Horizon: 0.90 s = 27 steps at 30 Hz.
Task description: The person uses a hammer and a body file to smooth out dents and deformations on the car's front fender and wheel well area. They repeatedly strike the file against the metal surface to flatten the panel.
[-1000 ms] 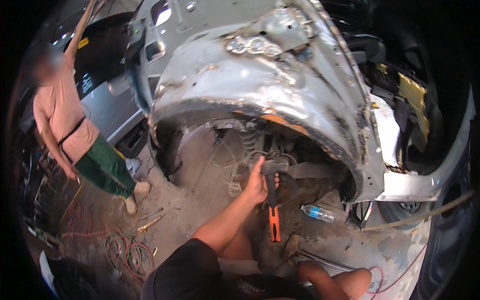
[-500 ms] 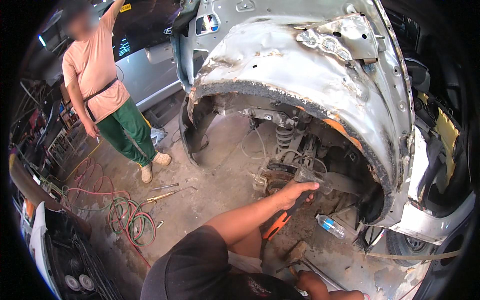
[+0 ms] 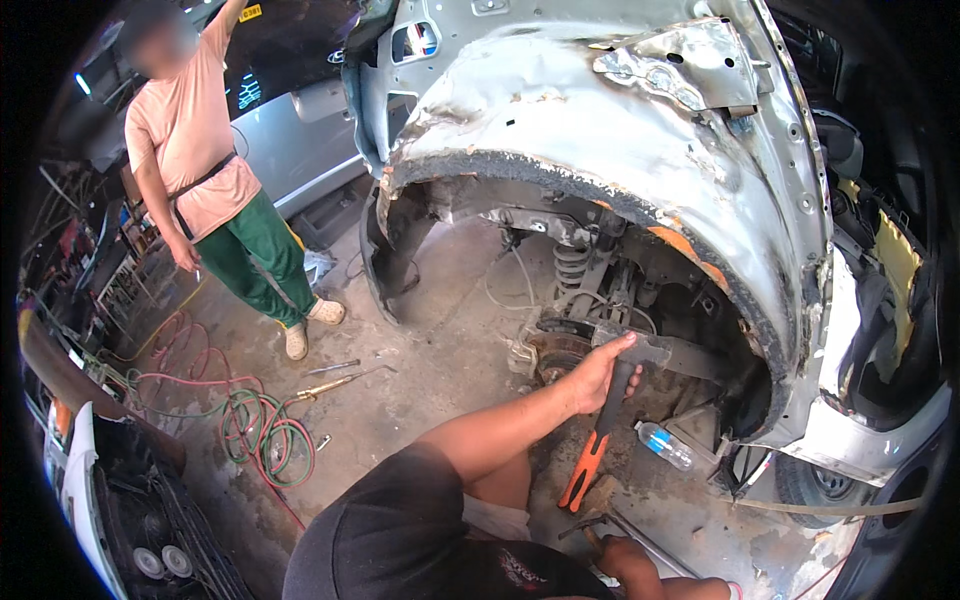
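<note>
My left hand [image 3: 603,375] is closed round a sledgehammer [image 3: 597,445] with a black and orange handle, gripping it just below the blocky grey head. The handle slants down toward the floor, and the head is in front of the brake disc [image 3: 560,350] and suspension; whether they touch I cannot tell. Low in the view, my right hand [image 3: 625,560] wraps round the short wooden handle of a small dark-headed hammer [image 3: 583,527]. Beside it lies a long metal bar [image 3: 645,540]. Above both hands curves the bare, dented silver wheel arch [image 3: 560,130] of a car, its edge rough and dark.
A coil spring [image 3: 571,268] stands inside the arch. A plastic water bottle [image 3: 664,447] lies on the floor, near a wheel [image 3: 820,490]. Red and green hoses [image 3: 262,430] and a brass torch [image 3: 330,387] lie at left. Another person [image 3: 205,170] stands behind them.
The sledgehammer's handle has swung out from behind my left forearm and now hangs in full view. My left hand has shifted slightly; my right hand stays low by the small hammer.
</note>
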{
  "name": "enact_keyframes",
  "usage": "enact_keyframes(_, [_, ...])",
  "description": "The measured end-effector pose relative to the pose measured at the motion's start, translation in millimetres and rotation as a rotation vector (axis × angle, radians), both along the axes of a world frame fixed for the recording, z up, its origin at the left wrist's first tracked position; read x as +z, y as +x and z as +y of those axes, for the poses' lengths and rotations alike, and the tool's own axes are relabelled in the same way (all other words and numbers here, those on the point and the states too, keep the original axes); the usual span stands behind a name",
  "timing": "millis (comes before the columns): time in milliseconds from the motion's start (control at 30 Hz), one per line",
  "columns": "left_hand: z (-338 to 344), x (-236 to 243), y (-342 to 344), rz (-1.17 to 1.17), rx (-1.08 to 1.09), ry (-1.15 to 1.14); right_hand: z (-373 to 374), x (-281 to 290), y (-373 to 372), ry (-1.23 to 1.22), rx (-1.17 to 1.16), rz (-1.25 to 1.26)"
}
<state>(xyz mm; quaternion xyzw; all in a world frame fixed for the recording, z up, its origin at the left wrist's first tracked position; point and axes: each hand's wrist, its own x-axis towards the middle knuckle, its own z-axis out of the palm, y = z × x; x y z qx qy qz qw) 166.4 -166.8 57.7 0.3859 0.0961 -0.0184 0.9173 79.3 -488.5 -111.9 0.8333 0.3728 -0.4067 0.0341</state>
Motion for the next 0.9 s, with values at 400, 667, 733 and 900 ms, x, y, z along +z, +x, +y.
enact_keyframes(400, [5.3, -8.4, 10.0, 0.026, -0.062, -0.039, -28.3, -131.2, 12.0, 0.222, -0.121, 0.065])
enact_keyframes(667, [2.7, -5.2, 1.8, 0.034, -0.057, 0.004, -17.8, -87.4, 6.7, 0.153, 0.063, 0.007])
enact_keyframes(733, [-3.0, -1.2, 3.2, 0.029, -0.056, 0.008, -21.0, -96.6, 8.3, 0.172, 0.032, 0.009])
enact_keyframes(900, [-15.3, 11.2, 16.2, 0.058, -0.077, -0.027, -15.9, -47.3, 14.8, 0.147, -0.001, 0.032])
